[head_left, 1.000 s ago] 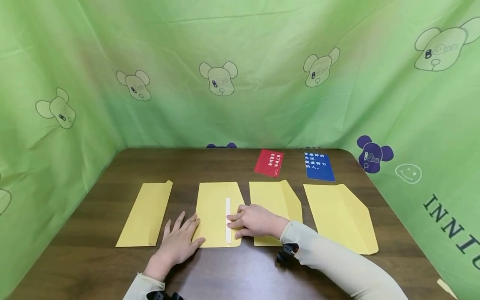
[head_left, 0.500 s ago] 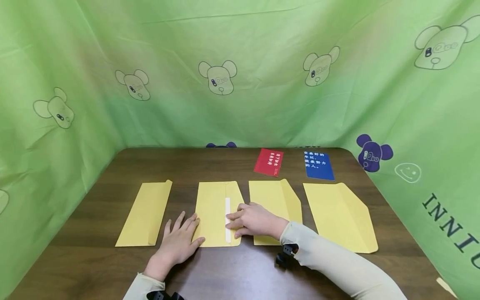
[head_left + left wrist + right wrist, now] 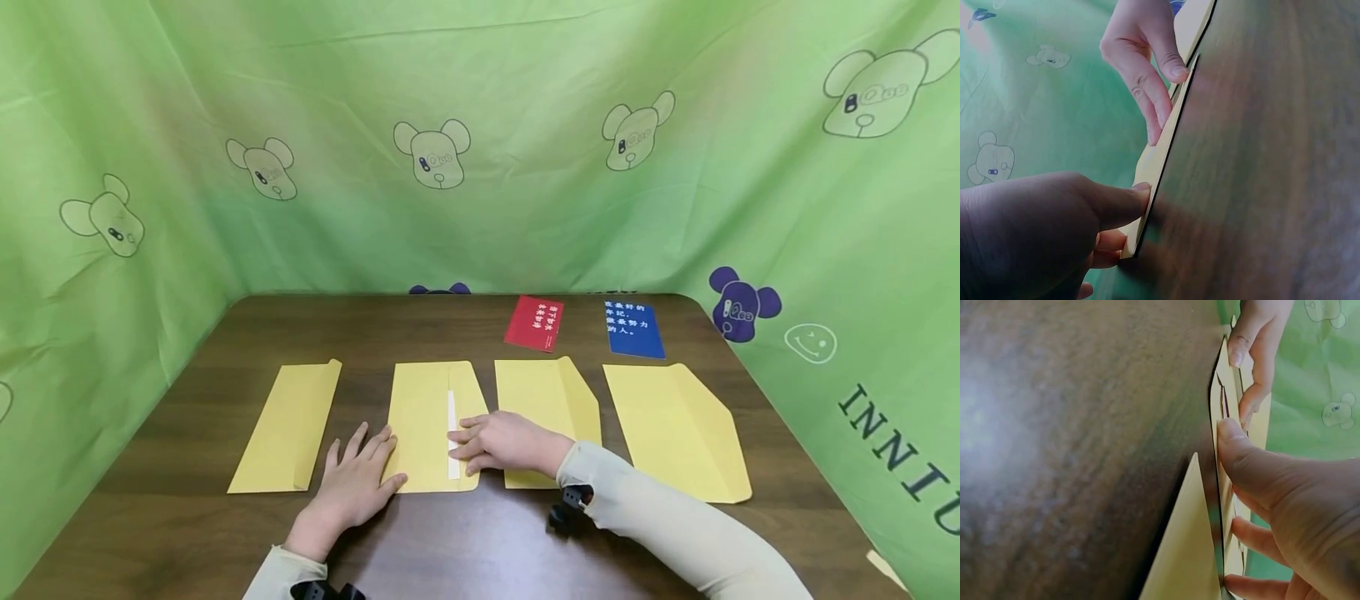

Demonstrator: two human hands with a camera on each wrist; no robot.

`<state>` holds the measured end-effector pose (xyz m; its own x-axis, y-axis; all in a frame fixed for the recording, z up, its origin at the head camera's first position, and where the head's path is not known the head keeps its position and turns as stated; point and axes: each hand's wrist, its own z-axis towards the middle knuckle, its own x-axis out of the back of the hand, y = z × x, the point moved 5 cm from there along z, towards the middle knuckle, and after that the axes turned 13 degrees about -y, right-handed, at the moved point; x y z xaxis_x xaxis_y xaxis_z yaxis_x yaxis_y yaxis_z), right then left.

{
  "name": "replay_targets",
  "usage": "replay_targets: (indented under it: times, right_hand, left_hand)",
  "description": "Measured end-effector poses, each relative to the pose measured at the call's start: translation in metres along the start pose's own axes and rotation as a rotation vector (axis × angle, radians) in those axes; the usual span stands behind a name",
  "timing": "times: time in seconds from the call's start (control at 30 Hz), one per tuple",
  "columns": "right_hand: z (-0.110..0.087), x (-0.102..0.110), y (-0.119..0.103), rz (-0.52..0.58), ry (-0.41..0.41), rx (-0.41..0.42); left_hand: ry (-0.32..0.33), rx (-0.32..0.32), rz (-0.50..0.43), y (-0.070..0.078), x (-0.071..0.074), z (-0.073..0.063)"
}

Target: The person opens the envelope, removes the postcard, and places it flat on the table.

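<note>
In the head view a yellow envelope [image 3: 420, 425] lies between my hands, its flap side to the right. A narrow white strip [image 3: 452, 411] runs along the flap fold, its far end tapering. My right hand [image 3: 510, 442] touches the strip and flap with spread fingertips; the fingers cover part of the strip. My left hand [image 3: 352, 483] rests on the envelope's left edge, fingers spread. In the left wrist view its thumb [image 3: 1124, 203] lies on the envelope's edge. The right thumb [image 3: 1235, 440] touches the envelope in the right wrist view, apart from the other fingers.
Another yellow envelope [image 3: 281, 433] lies to the left. Two more, a nearer envelope [image 3: 528, 392] and a farther envelope [image 3: 667, 417], lie to the right, the nearer partly under my right arm. A red card [image 3: 534, 323] and a blue card [image 3: 635, 329] lie behind on the wooden table [image 3: 187, 533].
The white strip has shifted slightly away from me and looks narrower at its far end. My right fingertips have moved slightly with it. My left hand stays in place on the envelope.
</note>
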<state>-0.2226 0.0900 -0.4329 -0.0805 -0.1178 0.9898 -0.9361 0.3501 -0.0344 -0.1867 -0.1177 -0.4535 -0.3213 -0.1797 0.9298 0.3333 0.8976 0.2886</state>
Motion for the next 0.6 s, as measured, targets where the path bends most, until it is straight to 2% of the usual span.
replay_targets:
  times: [0.37,0.6]
  right_hand:
    - [-0.0006,-0.001,0.0039,0.076,-0.044,-0.114]
    - [-0.0029,0.0002,0.0016,0.058,-0.015,-0.101]
  left_hand:
    - [0.005,0.003,0.013,-0.0009,-0.0026,0.0007]
    - [0.002,0.0,0.003,0.0012,0.0007,-0.0006]
